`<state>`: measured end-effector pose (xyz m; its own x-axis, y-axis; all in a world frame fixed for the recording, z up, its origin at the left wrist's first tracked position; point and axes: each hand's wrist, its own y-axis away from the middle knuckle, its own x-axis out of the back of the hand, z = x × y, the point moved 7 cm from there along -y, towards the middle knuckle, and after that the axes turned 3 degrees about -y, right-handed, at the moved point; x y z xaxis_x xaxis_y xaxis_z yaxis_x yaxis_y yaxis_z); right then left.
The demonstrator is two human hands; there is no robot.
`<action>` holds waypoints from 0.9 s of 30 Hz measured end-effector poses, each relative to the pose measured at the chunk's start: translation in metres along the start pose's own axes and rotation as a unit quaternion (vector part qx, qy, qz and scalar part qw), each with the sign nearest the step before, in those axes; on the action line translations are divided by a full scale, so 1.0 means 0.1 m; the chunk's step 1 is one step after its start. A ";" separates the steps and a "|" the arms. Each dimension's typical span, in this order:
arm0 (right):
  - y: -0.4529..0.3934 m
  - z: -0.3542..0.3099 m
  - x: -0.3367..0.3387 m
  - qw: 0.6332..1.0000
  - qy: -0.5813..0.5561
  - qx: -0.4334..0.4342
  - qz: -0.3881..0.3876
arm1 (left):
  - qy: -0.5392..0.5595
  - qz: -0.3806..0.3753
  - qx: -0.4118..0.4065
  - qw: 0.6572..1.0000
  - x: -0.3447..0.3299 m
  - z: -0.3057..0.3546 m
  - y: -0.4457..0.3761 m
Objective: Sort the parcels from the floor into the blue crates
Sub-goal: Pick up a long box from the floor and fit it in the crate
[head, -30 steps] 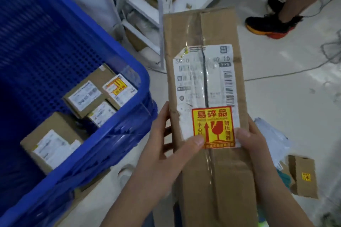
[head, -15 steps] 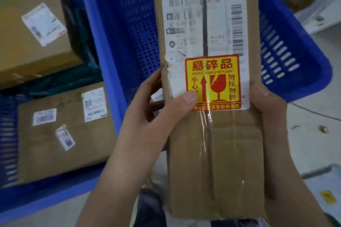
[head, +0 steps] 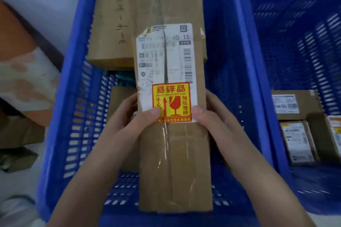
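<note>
While both the left hand (head: 129, 116) and right hand (head: 212, 116) grip the long parcel (head: 173, 162) (fragile sticker up) above the blue crate (head: 238, 83), lowering it gently comes next.

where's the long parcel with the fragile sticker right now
In the head view, centre frame: the long parcel is gripped by the left hand and right hand over the middle blue crate.

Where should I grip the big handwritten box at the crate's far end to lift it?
Take the big handwritten box by its left and right edges, from above. Its broad face lies flat and upward; the held fragile-sticker parcel overhangs its near right corner, so clear that first.
</note>
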<state>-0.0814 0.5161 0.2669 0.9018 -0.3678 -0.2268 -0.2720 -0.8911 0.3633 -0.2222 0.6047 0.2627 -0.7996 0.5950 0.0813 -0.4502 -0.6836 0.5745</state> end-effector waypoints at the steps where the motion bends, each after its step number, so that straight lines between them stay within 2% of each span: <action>1: -0.08 0.05 -0.09 0.999 0.042 -0.007 -0.013 | -0.005 0.000 0.000 1.000 0.14 -0.06 -0.05; 3: -0.23 0.24 -0.29 0.993 0.107 -0.039 -0.028 | -0.017 0.008 0.008 1.000 0.41 -0.18 -0.14; 6: -0.37 0.54 -0.53 0.983 0.146 -0.088 -0.064 | -0.026 0.014 0.035 0.999 0.67 -0.41 -0.25; 12: -0.60 1.11 -0.90 0.969 0.161 -0.152 -0.108 | -0.050 0.005 0.068 0.996 0.85 -0.73 -0.43; 16: -0.78 1.29 -1.08 0.968 0.154 -0.165 -0.113 | -0.096 0.026 0.082 0.992 0.94 -0.90 -0.60; 19: -0.91 1.42 -1.14 0.965 0.147 -0.193 -0.103 | -0.150 0.058 0.115 0.980 1.06 -0.99 -0.73; 22: -1.03 1.44 -1.19 0.963 0.169 -0.185 -0.094 | -0.183 0.075 0.147 0.969 1.13 -0.95 -0.81; 24: -1.06 1.46 -1.19 0.960 0.184 -0.190 -0.098 | -0.264 0.086 0.169 0.946 1.14 -0.89 -0.79; 27: -1.03 1.47 -1.24 0.957 0.173 -0.189 -0.139 | -0.438 0.144 0.167 0.872 1.12 -0.69 -0.70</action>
<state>-0.2140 0.6148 0.1250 0.9965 0.0384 -0.0739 0.0772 -0.7579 0.6477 -0.3076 0.6903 0.1754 -0.1843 0.6133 0.7680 -0.0237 -0.7840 0.6203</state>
